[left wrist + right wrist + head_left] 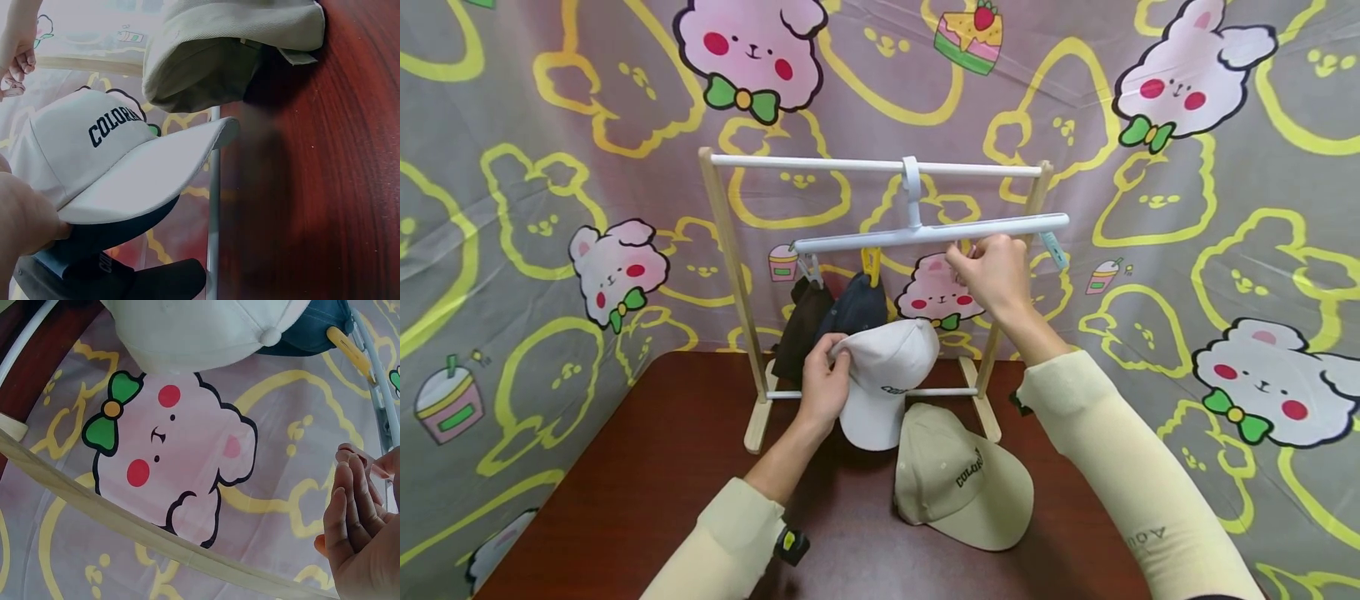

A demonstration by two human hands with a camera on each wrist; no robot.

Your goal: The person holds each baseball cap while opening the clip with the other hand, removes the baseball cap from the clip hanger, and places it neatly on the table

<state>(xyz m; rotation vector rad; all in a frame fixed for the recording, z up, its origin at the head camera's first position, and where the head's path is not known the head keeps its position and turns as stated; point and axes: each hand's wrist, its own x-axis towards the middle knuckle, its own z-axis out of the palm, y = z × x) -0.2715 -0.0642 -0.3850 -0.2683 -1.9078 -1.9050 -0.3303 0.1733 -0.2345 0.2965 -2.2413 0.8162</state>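
Observation:
My left hand (826,385) grips a white baseball cap (891,357) by its edge, holding it above the table with the brim down; dark lettering shows on its front. Up at the pale blue clip hanger (992,227), my right hand (998,273) pinches a pinkish clip (354,452), partly hidden by the fingers. A navy cap (859,305) hangs from the yellow clip (871,265), left of the white cap. Beside it a dark brown cap (800,337) hangs from a grey clip (810,271). A teal clip (1054,249) dangles at the hanger's right end.
A beige cap (936,467) lies on the dark red wooden table (647,500), its brim toward the front right. The hanger hooks over the white top bar (820,164) of a small wooden rack (730,250). Cartoon-printed cloth (640,192) stands behind and at both sides.

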